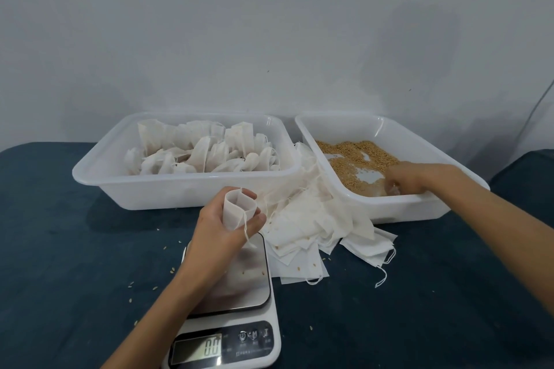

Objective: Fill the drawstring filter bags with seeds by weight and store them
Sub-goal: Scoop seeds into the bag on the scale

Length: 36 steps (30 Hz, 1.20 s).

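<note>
— What are the hands doing?

— They are well apart. The left hand (pixel 223 226) is raised above the scale (pixel 236 299), fingers and thumb curled round an empty filter bag (pixel 239 209) and holding its mouth open and upward; a drawstring hangs from the bag over the thumb. The right hand (pixel 403 180) reaches into the right-hand tub (pixel 386 207), down among the seeds (pixel 356 156) at the tub's near wall. Its fingers look bunched together, but the hand is blurred and I cannot tell whether it has seeds pinched.

— And the scale?

— White body, steel platter with a few stray seeds on it, and a lit display (pixel 199 349) showing zeros. It sits on the dark blue surface (pixel 75 249), just below the left hand.

— Where are the other bags?

— A loose pile of flat empty bags (pixel 311 228) lies on the surface between the two tubs and just beside the scale, strings trailing to the right. The left-hand tub (pixel 168 189) holds many bags (pixel 207 150) standing or leaning against each other. Scattered seeds dot the surface to the left of the scale.

— Behind?

— A plain pale wall (pixel 269 24).
</note>
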### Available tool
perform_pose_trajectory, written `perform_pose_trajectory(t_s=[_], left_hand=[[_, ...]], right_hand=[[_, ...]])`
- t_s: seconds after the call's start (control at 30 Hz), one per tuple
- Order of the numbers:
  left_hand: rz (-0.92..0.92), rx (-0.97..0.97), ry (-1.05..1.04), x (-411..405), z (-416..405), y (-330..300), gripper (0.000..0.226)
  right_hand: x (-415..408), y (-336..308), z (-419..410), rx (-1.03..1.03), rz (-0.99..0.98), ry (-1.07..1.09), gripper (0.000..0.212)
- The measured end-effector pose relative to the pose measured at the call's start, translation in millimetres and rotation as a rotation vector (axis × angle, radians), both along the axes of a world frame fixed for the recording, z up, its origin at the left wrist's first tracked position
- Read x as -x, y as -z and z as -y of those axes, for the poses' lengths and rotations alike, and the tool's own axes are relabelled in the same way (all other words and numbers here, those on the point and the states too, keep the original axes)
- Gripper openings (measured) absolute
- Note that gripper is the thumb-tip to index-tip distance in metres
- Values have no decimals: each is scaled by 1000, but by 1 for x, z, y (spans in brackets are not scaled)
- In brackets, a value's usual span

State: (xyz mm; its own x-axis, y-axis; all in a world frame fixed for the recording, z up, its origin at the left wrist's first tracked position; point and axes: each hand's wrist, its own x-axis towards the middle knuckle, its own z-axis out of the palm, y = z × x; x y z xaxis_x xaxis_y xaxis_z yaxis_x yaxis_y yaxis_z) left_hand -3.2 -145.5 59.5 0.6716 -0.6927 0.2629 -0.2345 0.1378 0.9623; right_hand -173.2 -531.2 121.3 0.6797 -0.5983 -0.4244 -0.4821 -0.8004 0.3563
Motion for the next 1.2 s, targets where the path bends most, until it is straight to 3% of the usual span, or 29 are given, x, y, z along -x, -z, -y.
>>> perform_pose_trajectory(t_s=[0.27, 0.37, 0.47, 0.57, 0.7, 0.77, 0.97, 1.2], left_hand=[[7, 5, 3, 0, 0, 0, 30], [6, 5, 4, 0, 0, 0, 30], [4, 7, 6, -1, 0, 1, 29], [6, 7, 0, -1, 0, 1, 28], [1, 4, -1, -1, 1, 0, 28], [-5, 6, 1, -1, 0, 0, 28], [-16, -3, 5, 0, 0, -1, 30], [-31, 4, 2, 2, -1, -3, 33]], right_hand=[[13, -14, -6, -294, 82, -33, 40], [20, -18, -3, -382, 190, 74, 41], [25, -19, 2, -432, 261, 187, 27], [25, -14, 8, -383, 393, 224, 26], [25, 1, 16, -126, 544, 149, 29], [26, 6, 19, -44, 536, 84, 33], [27, 5, 21, -94, 382, 21, 33], [26, 3, 13, -336, 415, 58, 25]])
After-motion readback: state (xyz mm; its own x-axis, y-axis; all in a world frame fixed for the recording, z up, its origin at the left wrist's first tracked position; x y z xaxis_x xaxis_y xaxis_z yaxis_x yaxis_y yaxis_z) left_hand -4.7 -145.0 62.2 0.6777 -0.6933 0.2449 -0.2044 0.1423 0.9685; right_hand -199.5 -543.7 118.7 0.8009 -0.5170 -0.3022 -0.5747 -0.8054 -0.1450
